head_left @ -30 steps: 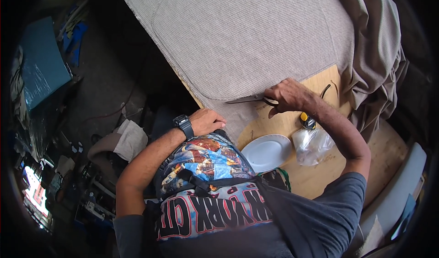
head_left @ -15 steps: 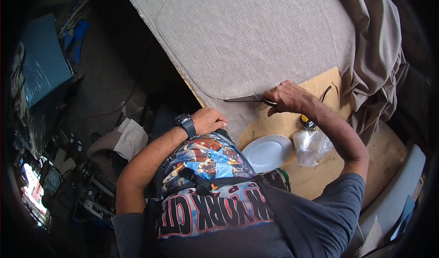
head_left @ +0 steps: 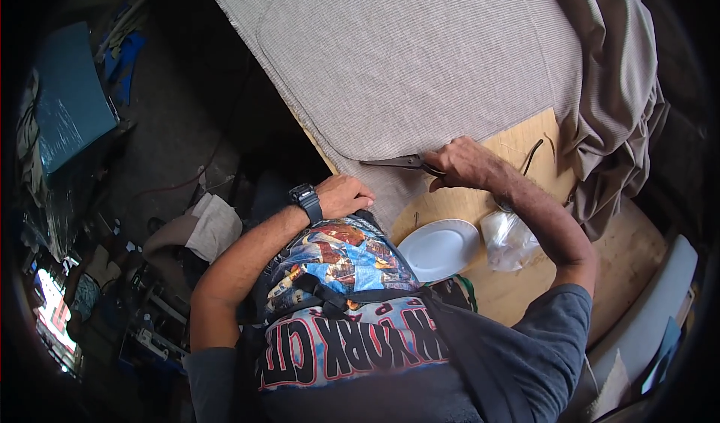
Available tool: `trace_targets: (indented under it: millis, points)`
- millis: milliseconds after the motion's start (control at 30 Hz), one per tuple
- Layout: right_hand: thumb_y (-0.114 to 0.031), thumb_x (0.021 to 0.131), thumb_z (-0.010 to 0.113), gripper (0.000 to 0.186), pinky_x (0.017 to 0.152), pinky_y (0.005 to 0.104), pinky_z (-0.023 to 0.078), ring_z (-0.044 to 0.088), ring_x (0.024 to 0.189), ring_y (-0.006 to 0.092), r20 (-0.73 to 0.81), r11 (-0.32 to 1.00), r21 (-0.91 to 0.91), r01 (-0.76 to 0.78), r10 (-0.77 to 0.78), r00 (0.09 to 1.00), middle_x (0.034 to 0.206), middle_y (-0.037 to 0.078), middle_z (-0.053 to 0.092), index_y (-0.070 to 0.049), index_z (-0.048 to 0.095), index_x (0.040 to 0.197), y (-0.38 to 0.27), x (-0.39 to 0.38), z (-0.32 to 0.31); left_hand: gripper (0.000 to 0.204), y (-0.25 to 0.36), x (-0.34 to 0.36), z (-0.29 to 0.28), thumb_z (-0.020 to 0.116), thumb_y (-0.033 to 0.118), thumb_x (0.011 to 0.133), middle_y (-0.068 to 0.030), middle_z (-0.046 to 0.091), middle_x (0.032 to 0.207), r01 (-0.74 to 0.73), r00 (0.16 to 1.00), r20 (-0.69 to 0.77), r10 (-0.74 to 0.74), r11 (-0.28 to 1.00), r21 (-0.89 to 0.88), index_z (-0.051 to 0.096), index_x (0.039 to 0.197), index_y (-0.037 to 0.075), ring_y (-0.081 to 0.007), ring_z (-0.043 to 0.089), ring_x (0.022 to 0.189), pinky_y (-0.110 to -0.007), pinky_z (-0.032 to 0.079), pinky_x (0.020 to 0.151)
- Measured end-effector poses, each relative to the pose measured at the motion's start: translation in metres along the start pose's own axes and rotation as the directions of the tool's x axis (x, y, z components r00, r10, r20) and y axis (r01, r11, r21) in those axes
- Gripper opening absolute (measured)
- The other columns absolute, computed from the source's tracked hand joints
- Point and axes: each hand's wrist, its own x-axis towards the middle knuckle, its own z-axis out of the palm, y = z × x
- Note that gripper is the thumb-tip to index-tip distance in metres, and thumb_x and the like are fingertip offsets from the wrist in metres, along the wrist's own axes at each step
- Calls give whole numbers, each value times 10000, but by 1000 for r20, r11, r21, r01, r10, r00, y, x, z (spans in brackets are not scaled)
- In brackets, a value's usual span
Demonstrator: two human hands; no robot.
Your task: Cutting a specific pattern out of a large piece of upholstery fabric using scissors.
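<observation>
A large piece of grey-beige ribbed fabric (head_left: pixel 405 63) lies over the wooden table, with a curved dark line drawn near its edge. My right hand (head_left: pixel 465 163) is closed round the handles of dark scissors (head_left: pixel 401 161). Their blades point left and lie in the fabric along the lower part of that line. At the table's near corner, my left hand (head_left: pixel 345 196), with a black watch on the wrist, has its fingers curled on the fabric's near strip. Its fingertips are partly hidden.
A white oval plate (head_left: pixel 439 249) and a clear plastic bag (head_left: pixel 508 239) sit on the wooden tabletop (head_left: pixel 517 292). Loose folds of fabric (head_left: pixel 619 100) hang at the right. A grey padded panel (head_left: pixel 645 325) stands lower right, and a plastic-wrapped blue-grey panel (head_left: pixel 75 100) at far left.
My right hand and the scissors have moved slightly left along the drawn line. The right forearm now covers the yellow item by the bag. My left hand has hardly moved.
</observation>
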Motion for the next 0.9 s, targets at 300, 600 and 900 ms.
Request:
trace_targets:
  millis: [300,600,900]
  points:
    - [-506,737,775,554,700,454,546,687,791,350,-63,989,145,-17,27,998,794,153,698,-56,635,1029,-16,6,9,348,2,-1,-3,605,312,910,-173,730,968,21,999,30,-22,999,26,726,1110,54,-310,707,862,-372,549,795]
    - [-506,750,763,553,702,473,541,679,780,376,-81,980,201,-4,21,997,759,172,683,-36,632,1011,-16,10,24,365,-4,0,-2,618,317,905,-178,727,996,-18,999,29,18,1000,2,715,1128,44,-307,705,902,-367,545,832]
    - [-583,745,747,612,682,473,530,672,770,385,-155,965,262,31,11,988,760,175,672,-20,631,957,-30,19,35,333,-2,-2,-4,603,289,895,-165,727,1015,-3,999,43,4,1000,-25,723,1116,69,-323,694,934,-394,532,864]
